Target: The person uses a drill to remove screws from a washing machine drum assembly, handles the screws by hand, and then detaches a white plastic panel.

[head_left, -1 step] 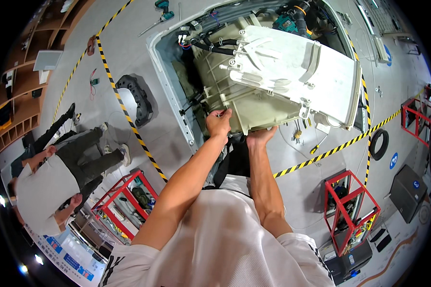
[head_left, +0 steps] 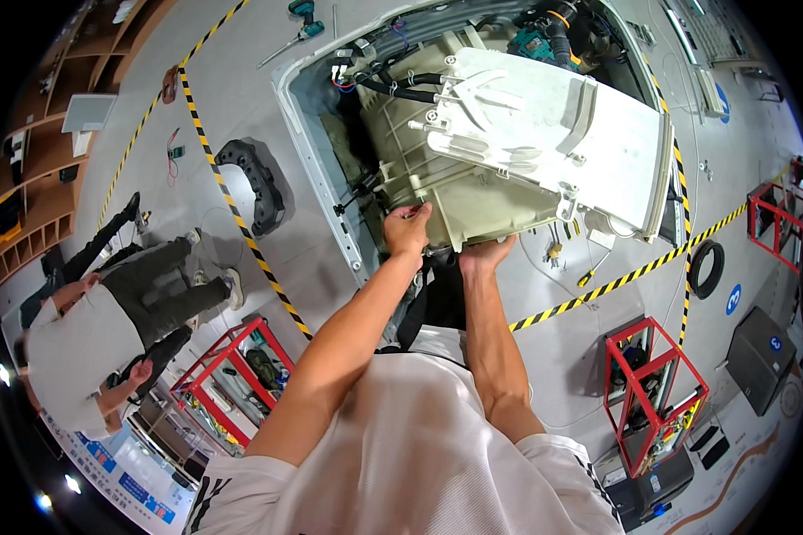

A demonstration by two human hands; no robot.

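**A:** What's the biggest thing here?

**B:** The grey floor [head_left: 268,98], crossed by yellow-and-black striped tape [head_left: 232,209]. On it lies an open white sheet-metal appliance cabinet [head_left: 317,165], tipped on its back so the inside faces up and can be reached from above.

**A:** And inside the cabinet?

**B:** A large cream-coloured plastic tub assembly [head_left: 526,152], ribbed and bulky, sitting tilted in the cabinet with its near lower edge raised toward the person. Black hoses [head_left: 393,89] run from its far end into the cabinet, so it looks tethered there.

**A:** Where are the hands?

**B:** Both are at that near edge. The left hand [head_left: 408,230] is curled over the tub's rim, fingers closed on the edge. The right hand [head_left: 484,257] is tucked beneath the underside, palm up, taking the weight; its fingers are mostly hidden, so I cannot tell how tightly they close. One above, one below: a sensible hold for something heavy and awkward.

**A:** Anything else nearby?

**B:** A person in a light shirt and dark trousers [head_left: 107,312] off to the left, red metal frame stands [head_left: 651,392], a black rubber ring [head_left: 707,267] right of the cabinet, a black curved moulded part [head_left: 254,183] left of it, and a teal cordless drill [head_left: 303,11] lying well beyond the cabinet.
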